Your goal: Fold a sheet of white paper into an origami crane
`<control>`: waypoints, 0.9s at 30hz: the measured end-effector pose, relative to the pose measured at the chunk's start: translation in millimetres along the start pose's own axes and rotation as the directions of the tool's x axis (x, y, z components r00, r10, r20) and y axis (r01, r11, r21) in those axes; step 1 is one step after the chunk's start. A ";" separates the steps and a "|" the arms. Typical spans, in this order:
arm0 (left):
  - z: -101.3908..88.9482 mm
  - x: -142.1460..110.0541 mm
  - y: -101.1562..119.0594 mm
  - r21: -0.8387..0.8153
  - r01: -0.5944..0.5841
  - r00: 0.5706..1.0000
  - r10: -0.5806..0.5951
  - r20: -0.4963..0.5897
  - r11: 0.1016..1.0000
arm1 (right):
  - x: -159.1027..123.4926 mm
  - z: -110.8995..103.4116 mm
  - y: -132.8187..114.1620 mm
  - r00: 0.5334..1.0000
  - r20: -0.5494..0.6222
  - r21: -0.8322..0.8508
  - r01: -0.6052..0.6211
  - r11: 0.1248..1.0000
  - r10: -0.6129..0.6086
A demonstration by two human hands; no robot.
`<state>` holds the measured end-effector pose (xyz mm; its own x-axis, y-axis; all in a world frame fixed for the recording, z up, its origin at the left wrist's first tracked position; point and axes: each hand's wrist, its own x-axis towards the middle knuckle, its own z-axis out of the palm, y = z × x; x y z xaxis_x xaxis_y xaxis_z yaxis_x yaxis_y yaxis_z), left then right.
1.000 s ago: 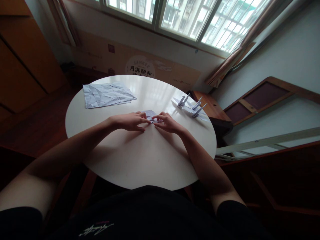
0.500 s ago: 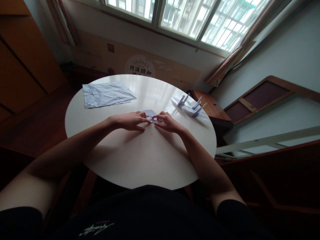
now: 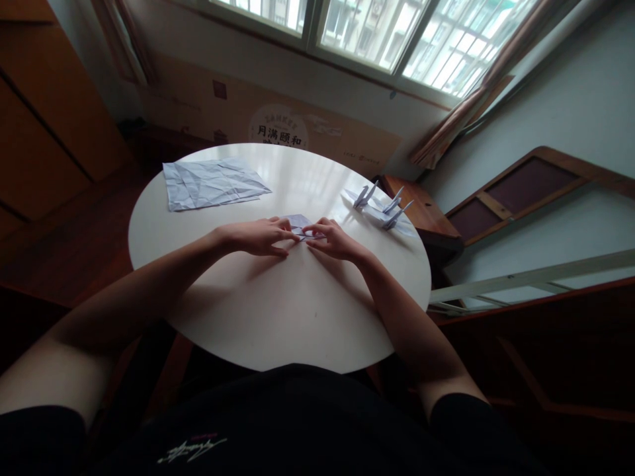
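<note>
A small piece of folded paper, pale bluish white, lies near the middle of the white table between my two hands. My left hand comes in from the left and has its fingertips on the paper's near left part, its thumb held lower and apart. From the right, my right hand grips the near right edge between bent fingers and thumb. My fingers cover much of the near side, so the exact fold there is hidden.
Creased paper sheets lie at the table's far left. Several folded paper cranes stand at the far right. The round white table reaches close to my body. A wooden cabinet stands beyond its right edge.
My hands and the folded paper keep nearly the same position on the table. The whole view has shifted slightly.
</note>
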<state>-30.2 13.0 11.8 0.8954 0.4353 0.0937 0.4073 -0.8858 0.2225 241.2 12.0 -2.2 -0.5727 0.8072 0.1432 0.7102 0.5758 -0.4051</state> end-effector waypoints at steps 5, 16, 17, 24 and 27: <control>2.8 -0.3 -3.1 -0.013 -0.003 1.000 0.003 -0.009 1.000 | -0.4 -0.7 -1.5 1.000 -0.002 -0.001 -0.005 1.000 0.005; 6.2 1.2 -7.3 -0.024 0.013 1.000 -0.013 -0.002 1.000 | -0.7 -1.5 -3.1 1.000 -0.004 -0.009 0.008 1.000 -0.008; 6.9 1.4 -8.1 -0.025 0.013 1.000 -0.013 -0.004 1.000 | -0.8 -1.4 -2.9 1.000 -0.005 -0.005 0.008 1.000 -0.008; 6.7 2.2 -7.1 -0.012 0.035 0.999 -0.035 0.016 0.999 | -1.1 -0.6 -0.9 1.000 -0.012 -0.012 0.016 1.000 -0.016; 5.3 2.1 -5.4 -0.008 0.046 0.999 -0.046 0.018 0.999 | -0.9 -0.7 -0.7 1.000 -0.011 -0.009 0.011 1.000 -0.011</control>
<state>-29.6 17.8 5.7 0.8788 0.4727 0.0656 0.4469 -0.8633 0.2346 241.6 10.9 -1.4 -0.5763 0.8019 0.1576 0.7071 0.5860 -0.3956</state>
